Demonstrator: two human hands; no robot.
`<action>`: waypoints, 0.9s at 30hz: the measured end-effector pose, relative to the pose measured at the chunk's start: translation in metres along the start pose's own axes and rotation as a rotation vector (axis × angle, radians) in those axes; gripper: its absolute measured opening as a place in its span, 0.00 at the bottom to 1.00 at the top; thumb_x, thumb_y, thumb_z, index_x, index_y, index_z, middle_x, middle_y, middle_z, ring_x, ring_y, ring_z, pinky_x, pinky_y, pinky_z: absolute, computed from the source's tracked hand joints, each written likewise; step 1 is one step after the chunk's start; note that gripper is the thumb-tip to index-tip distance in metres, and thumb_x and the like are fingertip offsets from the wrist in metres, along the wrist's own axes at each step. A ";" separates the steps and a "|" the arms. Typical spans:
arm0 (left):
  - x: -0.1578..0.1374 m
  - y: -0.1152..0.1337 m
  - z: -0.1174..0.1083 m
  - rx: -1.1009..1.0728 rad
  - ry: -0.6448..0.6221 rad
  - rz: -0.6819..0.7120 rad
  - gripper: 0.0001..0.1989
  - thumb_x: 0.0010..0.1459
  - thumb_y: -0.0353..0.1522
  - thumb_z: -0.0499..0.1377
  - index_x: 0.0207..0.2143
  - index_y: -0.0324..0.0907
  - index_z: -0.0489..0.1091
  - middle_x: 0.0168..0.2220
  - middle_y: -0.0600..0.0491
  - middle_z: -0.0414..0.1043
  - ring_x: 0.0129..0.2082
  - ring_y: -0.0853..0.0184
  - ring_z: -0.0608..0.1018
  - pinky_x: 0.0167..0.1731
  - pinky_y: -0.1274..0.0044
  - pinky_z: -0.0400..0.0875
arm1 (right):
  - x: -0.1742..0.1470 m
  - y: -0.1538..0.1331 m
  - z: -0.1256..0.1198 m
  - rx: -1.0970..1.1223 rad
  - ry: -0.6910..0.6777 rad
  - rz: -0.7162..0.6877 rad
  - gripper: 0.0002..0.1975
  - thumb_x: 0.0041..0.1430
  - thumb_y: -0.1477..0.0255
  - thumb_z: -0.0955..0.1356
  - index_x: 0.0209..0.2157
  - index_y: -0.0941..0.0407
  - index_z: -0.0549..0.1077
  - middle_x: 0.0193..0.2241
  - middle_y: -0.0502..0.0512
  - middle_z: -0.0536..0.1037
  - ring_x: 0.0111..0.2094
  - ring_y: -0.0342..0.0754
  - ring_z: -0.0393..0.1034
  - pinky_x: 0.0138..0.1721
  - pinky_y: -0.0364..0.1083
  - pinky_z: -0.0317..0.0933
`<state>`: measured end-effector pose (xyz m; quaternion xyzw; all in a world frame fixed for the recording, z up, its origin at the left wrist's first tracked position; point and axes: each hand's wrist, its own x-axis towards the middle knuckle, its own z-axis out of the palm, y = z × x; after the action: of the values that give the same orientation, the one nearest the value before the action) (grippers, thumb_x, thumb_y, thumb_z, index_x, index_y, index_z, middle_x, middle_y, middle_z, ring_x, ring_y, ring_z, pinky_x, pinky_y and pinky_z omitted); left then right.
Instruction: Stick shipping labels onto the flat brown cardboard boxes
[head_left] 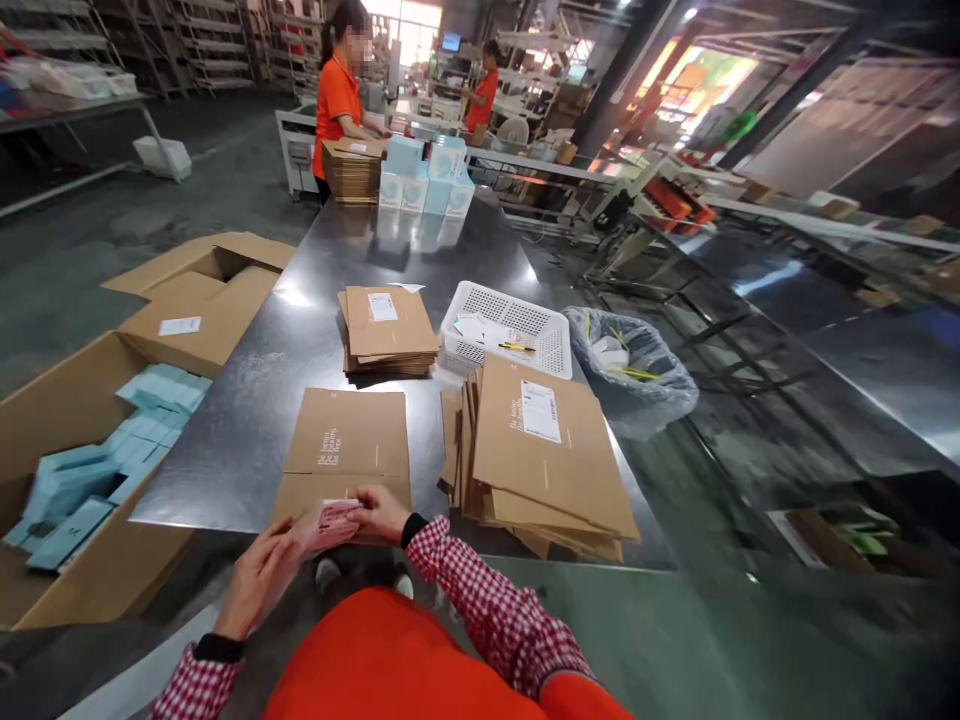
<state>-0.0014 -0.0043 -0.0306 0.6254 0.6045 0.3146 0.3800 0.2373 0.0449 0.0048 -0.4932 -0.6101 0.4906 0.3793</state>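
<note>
Our left fingers (280, 532) and right fingers (367, 499) both pinch a pink printed sheet (334, 522), kinda blurry, lower centre of the frame. We'd keep it taut but pinch gently so it doesn't crease or snag on the flattened cardboard carton (346, 440) at the desk's (225, 440) near edge.

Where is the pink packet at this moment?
In the head view, the pink packet is low and left of centre, held between the left hand and right hand, by the near end of the carton straight ahead.
</note>
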 end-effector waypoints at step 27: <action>0.024 -0.015 0.001 0.303 -0.108 0.335 0.15 0.61 0.37 0.49 0.35 0.46 0.76 0.47 0.48 0.74 0.49 0.60 0.75 0.48 0.67 0.71 | 0.136 0.026 -0.049 -0.407 0.255 0.196 0.16 0.49 0.74 0.68 0.41 0.59 0.68 0.34 0.54 0.75 0.34 0.47 0.69 0.39 0.47 0.64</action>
<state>-0.0068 0.0194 -0.0459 0.7829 0.5115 0.2446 0.2561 0.2590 0.1888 -0.0122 -0.6741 -0.5927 0.3259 0.2968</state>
